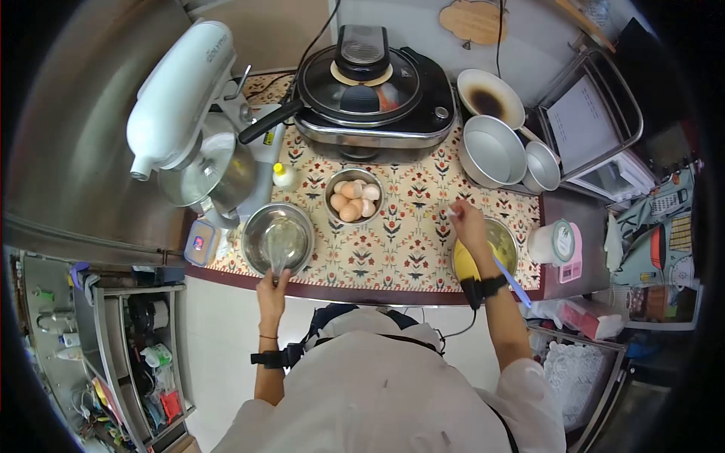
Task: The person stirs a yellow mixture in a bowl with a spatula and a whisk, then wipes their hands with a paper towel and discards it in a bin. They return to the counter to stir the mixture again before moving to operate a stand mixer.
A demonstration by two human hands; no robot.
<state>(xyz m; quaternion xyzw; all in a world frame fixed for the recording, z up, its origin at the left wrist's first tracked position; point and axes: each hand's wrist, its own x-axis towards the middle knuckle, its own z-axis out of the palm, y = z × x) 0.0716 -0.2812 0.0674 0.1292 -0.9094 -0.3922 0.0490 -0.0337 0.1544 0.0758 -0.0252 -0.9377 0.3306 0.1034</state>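
My left hand [272,300] is closed round the handle of a whisk [278,253], whose wires rest in a steel bowl [251,230] with pale, clear liquid at the bottom. My right hand [470,224] reaches over a second metal bowl [515,241] of yellow mixture. Its fingers are pinched together beyond the bowl's left rim, with something small and whitish at the tips that I cannot make out. A blue-handled utensil [513,283] leans out of this bowl, partly behind my forearm. Between the hands stands a smaller steel bowl [331,205] holding several brown eggs [351,200].
A white stand mixer [181,90] stands at the left. At the back is an electric cooker [362,140] with a glass lid. Round cake tins [492,151] and a stained pan [491,98] sit back right. A yellow-capped bottle [285,177] and a lidded jar [551,243] are nearby.
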